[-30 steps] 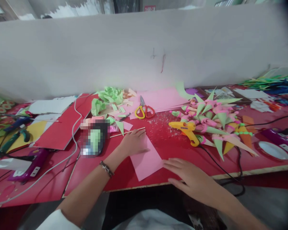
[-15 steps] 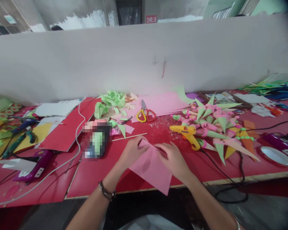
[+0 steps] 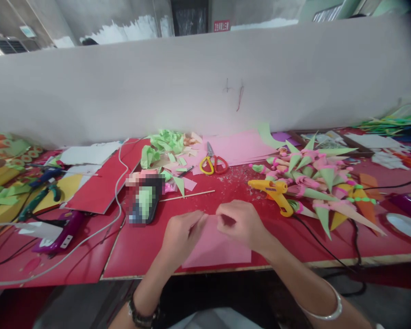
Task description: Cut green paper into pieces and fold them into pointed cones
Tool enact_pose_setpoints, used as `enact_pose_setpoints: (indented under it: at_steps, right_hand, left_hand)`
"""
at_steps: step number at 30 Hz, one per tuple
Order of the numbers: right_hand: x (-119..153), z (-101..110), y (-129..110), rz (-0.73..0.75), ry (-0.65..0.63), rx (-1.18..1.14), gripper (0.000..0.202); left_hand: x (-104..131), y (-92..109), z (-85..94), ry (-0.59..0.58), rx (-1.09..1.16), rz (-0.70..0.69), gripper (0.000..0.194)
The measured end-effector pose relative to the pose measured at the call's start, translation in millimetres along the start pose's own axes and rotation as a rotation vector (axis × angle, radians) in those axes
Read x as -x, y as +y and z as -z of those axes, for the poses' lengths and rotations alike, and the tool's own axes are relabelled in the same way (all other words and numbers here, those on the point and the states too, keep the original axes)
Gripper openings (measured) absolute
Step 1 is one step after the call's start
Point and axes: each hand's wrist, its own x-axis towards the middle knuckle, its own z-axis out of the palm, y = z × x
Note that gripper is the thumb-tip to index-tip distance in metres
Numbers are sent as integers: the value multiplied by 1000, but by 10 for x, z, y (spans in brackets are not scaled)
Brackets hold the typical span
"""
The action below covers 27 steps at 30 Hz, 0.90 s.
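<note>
A sheet of pink paper (image 3: 222, 249) lies near the table's front edge, its top edge between my two hands. My left hand (image 3: 185, 230) pinches its upper left part, thumb and fingers pressed together. With curled fingers, my right hand (image 3: 241, 224) grips the upper right part close by. Beyond them lies a thin wooden stick (image 3: 188, 195). Scissors (image 3: 213, 162) with one yellow and one red handle rest farther back. To the right of my right hand is a yellow hot glue gun (image 3: 274, 194).
A pile of pink and green paper cones (image 3: 315, 173) is at right, beside a white dish (image 3: 406, 227). Crumpled green paper (image 3: 164, 144) and pink sheets (image 3: 239, 144) lie at the back. A white cable (image 3: 119, 183) crosses the left side near a purple power strip (image 3: 63, 235).
The pink sheet has turned from slanting to nearly square with the table edge. My right hand has curled its fingers more tightly, and my left hand has shifted slightly down.
</note>
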Motion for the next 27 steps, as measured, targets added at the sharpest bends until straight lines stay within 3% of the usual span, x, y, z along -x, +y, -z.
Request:
enact_pose_setpoints:
  at_steps: [5,8,10,11,16,20,24,27]
  right_hand:
    - [113,239,277,-35,-8,80,14]
    - [153,357,381,-131,121,143,16]
    - [147,401,332,-144,178,59,17]
    - [137,410,275,-113,157,6,17]
    - [81,359,-38,66,-208,-25,19]
    - [47,281,-108,78,-287,59,25]
    - [4,217,-145,87,-316,118,27]
    - [-1,202,-170,60,-328,59,27]
  left_hand:
    - [153,-40,255,126,-32,36,34]
    - [202,-42,341,149,-85,33,32]
    - [197,-17,336,112,-120,11,33]
    - [186,-2,320,90,-132,2,34]
    - [122,22,245,58,-186,-75,33]
    - [86,38,212,199,-469,-275,16]
    - [21,121,145,113,-595,-465,19]
    - [-1,145,115,129,-636,-491,24]
